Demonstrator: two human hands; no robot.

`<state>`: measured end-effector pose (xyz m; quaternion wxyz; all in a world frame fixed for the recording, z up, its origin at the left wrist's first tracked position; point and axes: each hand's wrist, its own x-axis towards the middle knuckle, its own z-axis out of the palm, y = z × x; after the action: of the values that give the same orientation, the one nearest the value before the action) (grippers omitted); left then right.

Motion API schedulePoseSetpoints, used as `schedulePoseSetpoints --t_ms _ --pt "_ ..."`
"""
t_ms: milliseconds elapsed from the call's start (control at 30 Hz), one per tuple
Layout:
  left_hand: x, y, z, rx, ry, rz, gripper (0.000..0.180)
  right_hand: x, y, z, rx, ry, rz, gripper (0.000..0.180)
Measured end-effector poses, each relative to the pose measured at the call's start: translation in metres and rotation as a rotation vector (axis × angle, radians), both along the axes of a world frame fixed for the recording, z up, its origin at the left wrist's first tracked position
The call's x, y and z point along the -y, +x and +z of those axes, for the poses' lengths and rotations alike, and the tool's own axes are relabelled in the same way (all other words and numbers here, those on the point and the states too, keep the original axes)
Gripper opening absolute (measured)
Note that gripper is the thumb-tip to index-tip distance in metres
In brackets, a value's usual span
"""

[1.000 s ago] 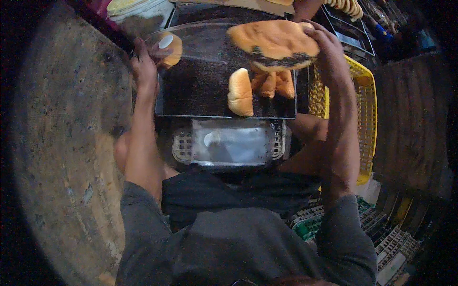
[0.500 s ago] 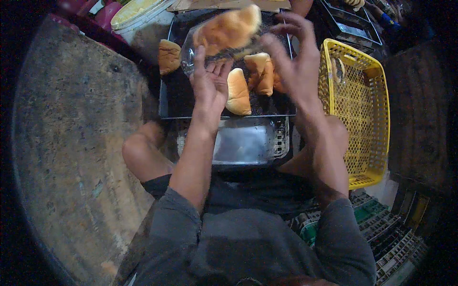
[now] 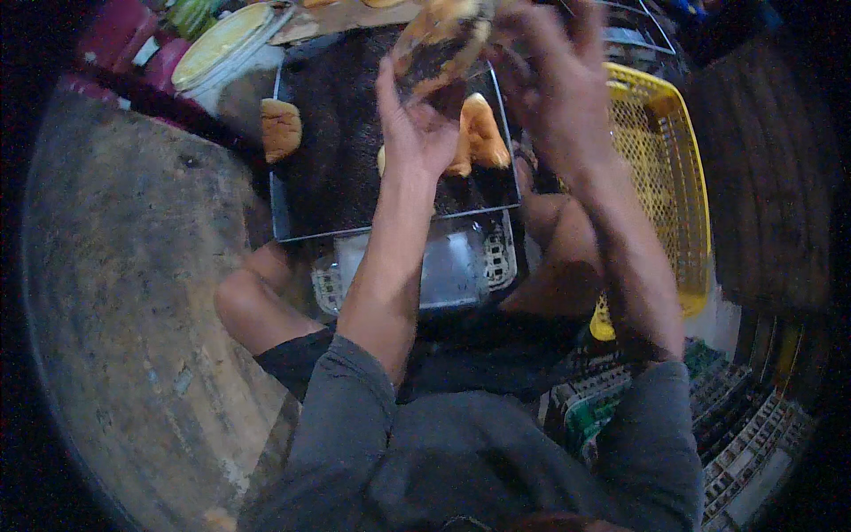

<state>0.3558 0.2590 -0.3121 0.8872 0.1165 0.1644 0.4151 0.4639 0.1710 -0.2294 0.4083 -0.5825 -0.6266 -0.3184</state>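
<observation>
My left hand [image 3: 410, 124] and my right hand [image 3: 554, 84] are raised together over a dark baking tray [image 3: 346, 191], both gripping a clear plastic bag [image 3: 443, 40] with golden buns inside. The bag is blurred near the top edge. On the tray lie more buns: one alone at the left [image 3: 281, 129], a few others [image 3: 483, 133] under my hands, partly hidden by my left wrist.
A yellow plastic basket [image 3: 678, 177] stands to the right of the tray. A stack of clear bags [image 3: 452, 266] lies on a crate below the tray, between my knees. Plates [image 3: 222, 40] sit at the upper left. Crates [image 3: 736, 443] are at lower right. Rough ground [image 3: 133, 293] spreads left.
My left hand has come from the tray's left corner to the bag. Both hands have gathered the bag with buns and lifted it higher, toward the top of the view.
</observation>
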Motion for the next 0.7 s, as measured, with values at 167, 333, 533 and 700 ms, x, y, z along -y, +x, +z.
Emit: schedulePoseSetpoints --t_ms 167,333,533,700 --pt "0.029 0.062 0.02 -0.428 0.415 0.025 0.059 0.058 0.019 0.024 0.341 -0.782 -0.441 0.083" --pt "0.031 0.042 0.029 -0.906 0.985 -0.57 0.046 0.077 0.19 -0.118 -0.876 -0.554 -0.249 0.068" --pt "0.064 -0.115 -0.055 -1.557 1.519 -1.532 0.054 0.09 0.245 -0.171 -0.669 -1.051 -0.873 0.076" --pt "0.074 -0.141 -0.088 -1.613 1.649 -1.411 0.061 0.071 0.362 -0.277 -1.227 -0.775 -0.405 0.095"
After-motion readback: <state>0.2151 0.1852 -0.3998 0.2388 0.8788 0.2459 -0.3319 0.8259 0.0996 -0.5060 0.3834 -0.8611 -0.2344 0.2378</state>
